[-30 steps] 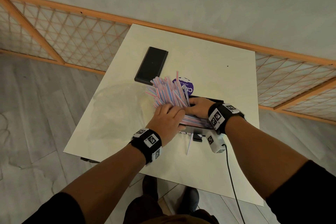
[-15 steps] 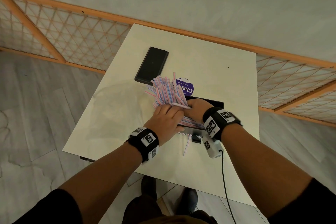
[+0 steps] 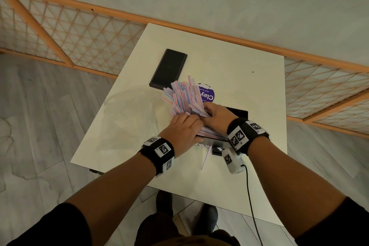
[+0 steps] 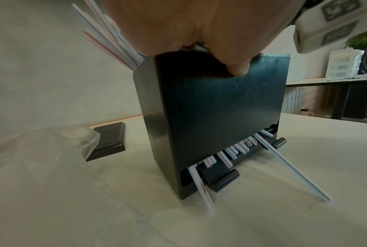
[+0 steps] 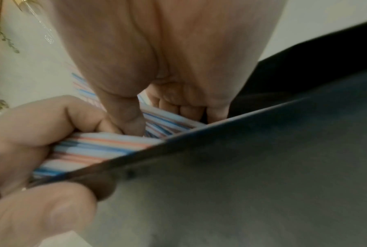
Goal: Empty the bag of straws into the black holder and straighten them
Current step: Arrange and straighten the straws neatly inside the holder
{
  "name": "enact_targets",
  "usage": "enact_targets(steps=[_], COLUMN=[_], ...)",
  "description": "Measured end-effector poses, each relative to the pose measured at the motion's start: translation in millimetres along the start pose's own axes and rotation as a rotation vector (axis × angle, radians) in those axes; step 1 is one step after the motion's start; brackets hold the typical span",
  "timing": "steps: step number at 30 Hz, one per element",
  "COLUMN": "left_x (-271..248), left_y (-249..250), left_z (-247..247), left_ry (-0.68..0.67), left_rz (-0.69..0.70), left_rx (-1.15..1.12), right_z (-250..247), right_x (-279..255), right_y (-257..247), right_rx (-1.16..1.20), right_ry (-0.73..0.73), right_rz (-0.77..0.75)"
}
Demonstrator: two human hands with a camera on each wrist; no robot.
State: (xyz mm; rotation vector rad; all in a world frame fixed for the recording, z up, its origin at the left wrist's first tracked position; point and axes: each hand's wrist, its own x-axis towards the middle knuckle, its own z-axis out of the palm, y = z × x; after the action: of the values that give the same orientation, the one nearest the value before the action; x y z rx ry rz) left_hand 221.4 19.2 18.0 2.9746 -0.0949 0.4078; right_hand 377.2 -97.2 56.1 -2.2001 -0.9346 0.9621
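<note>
Black holder (image 4: 216, 117) upright on the white table (image 3: 229, 62), packed with striped straws (image 3: 181, 98) fanning out over its top toward the far left, a few poking from the slot at its base, one loose (image 4: 292, 167) on the table in front. Left hand (image 3: 182, 133) clamped on the holder's near top edge, thumb down its front wall, fingers over the straws; right hand (image 3: 216, 114) beside it, fingers curled into the bundle. Further back, a flat black lid (image 3: 168, 69), a purple round label (image 3: 207, 95), and a crumpled clear bag (image 4: 51, 143) at left.

"Clay" on purple round label (image 3: 207, 95)
</note>
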Motion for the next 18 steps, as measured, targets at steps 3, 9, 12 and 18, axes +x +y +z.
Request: enact_targets(steps=[3, 9, 12, 18], left_x=[-1.4, -3.6, -5.5, -6.3], left_y=[-0.2, -1.8, -1.3, -4.4], left_z=[0.7, 0.3, 2.2, 3.7], left_ry=[0.005, 0.025, 0.033, 0.055], left_rz=[-0.004, -0.003, 0.010, 0.029], left_rx=[-0.002, 0.006, 0.036, 0.024], right_z=[-7.2, -13.0, -9.4, -17.5], right_x=[3.2, 5.5, 0.6, -24.2], right_y=[-7.8, -13.8, -15.7, -22.0], right_rx=[-0.009, -0.056, -0.096, -0.012], right_ry=[-0.090, -0.082, 0.013, 0.176], right_rz=[0.001, 0.020, 0.035, -0.038])
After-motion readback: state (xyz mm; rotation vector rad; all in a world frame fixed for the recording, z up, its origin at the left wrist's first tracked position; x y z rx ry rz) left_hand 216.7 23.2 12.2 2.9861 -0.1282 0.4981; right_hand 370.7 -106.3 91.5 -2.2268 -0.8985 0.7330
